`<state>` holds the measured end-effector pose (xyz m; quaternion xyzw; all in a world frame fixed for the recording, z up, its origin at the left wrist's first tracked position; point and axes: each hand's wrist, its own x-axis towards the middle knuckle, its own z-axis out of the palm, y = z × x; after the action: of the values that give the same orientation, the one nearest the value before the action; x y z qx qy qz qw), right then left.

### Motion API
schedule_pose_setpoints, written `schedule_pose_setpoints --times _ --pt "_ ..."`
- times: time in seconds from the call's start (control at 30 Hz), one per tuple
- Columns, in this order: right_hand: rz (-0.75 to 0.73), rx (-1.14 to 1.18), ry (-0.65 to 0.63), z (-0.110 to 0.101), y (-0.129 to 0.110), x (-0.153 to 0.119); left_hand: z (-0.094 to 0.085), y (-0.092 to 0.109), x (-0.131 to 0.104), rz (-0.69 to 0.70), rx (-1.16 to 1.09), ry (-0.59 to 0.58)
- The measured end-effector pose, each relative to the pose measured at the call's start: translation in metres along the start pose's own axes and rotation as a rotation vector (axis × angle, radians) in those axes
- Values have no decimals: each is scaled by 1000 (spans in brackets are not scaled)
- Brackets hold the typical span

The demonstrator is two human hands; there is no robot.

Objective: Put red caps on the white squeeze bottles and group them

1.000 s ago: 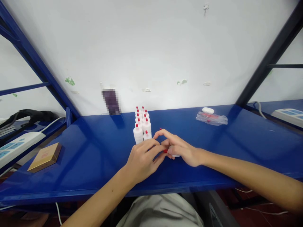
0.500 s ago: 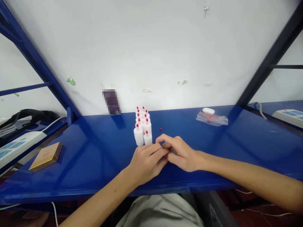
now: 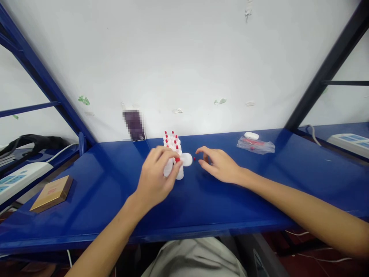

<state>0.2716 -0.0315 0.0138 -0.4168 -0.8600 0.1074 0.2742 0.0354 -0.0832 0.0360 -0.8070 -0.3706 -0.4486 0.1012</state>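
My left hand (image 3: 160,173) pinches a small white squeeze bottle (image 3: 187,159) at its red-capped end. The bottle is tipped sideways, its rounded white body pointing right. It hangs in front of two rows of upright white bottles with red caps (image 3: 174,143); my fingers hide part of the nearest ones. My right hand (image 3: 217,164) is open and empty, its thumb and index finger curved apart. A loose small red cap (image 3: 194,158) lies on the blue table (image 3: 230,207), just left of its fingertips.
A clear plastic bag with red pieces (image 3: 256,145) and a white rounded case (image 3: 251,135) lie at the back right. A gold box (image 3: 52,193) sits on the left. One phone-like dark object (image 3: 134,125), blurred, leans against the wall. Power strips flank the table.
My hands were together at the table's front middle. They have separated: the left has moved up-left to the bottle rows with a bottle now showing, the right has opened beside the loose cap.
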Motion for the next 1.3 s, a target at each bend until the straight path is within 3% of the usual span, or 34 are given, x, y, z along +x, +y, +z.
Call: schedule_pose_setpoints --times 0.1,0.23,0.43,0.63,0.73,0.83,0.97,1.13,1.3 --pt "50 -251 -92 4 13 9 -12 -14 12 -3 97 -6" --pt "17 -351 -189 11 17 14 -15 -27 14 16 156 -119" --pt "-2 -333 -198 11 17 14 -8 -31 11 59 222 -258" --pt "-21 -229 -161 13 14 12 -5 -33 9 72 256 -274" --pt "10 -30 -77 12 8 9 -6 -29 6 97 196 -175" --pt "97 452 -67 11 0 6 -6 -11 -1 138 81 -63" --pt "220 1051 -145 14 -10 2 9 30 -19 108 -14 -94" --pt "231 1276 -143 19 -22 -6 47 67 -34 -28 2 -102" --pt "279 1394 -102 17 -37 -14 64 74 -36 -55 183 32"
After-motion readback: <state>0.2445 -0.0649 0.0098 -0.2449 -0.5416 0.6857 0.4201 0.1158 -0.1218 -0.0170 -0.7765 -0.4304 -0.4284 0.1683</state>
